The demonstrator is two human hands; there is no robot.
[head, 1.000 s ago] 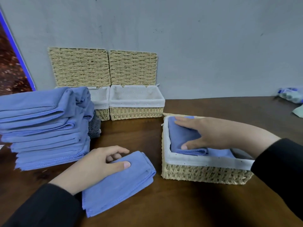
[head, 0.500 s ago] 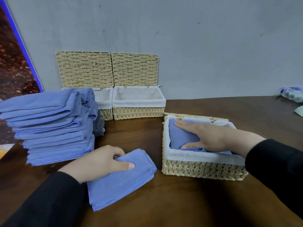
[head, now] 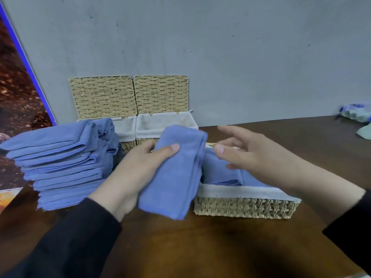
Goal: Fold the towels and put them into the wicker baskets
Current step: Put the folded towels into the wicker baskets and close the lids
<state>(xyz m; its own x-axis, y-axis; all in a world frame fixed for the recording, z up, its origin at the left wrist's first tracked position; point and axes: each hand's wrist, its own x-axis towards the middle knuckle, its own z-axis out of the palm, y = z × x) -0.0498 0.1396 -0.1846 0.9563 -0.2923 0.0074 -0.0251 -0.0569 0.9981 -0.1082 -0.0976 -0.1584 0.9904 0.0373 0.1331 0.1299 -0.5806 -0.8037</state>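
My left hand (head: pixel 138 173) grips a folded blue towel (head: pixel 174 177) and holds it above the table, just left of the near wicker basket (head: pixel 245 207). That basket has a white liner, and a folded blue towel (head: pixel 218 171) lies inside it. My right hand (head: pixel 255 155) hovers over the basket with its fingers spread and relaxed, holding nothing, its fingertips close to the lifted towel's right edge. A tall stack of folded blue towels (head: pixel 60 163) stands at the left.
Two more lined wicker baskets (head: pixel 166 125) with raised lids (head: pixel 160 93) stand against the grey wall behind the stack. A bluish packet (head: pixel 355 113) and a pale cloth (head: pixel 364 132) lie at the table's far right. The dark wooden table (head: pixel 200 247) stretches toward me.
My left hand has lifted the folded towel off the table and carried it right toward the basket. My right hand has risen off the towel in the basket.
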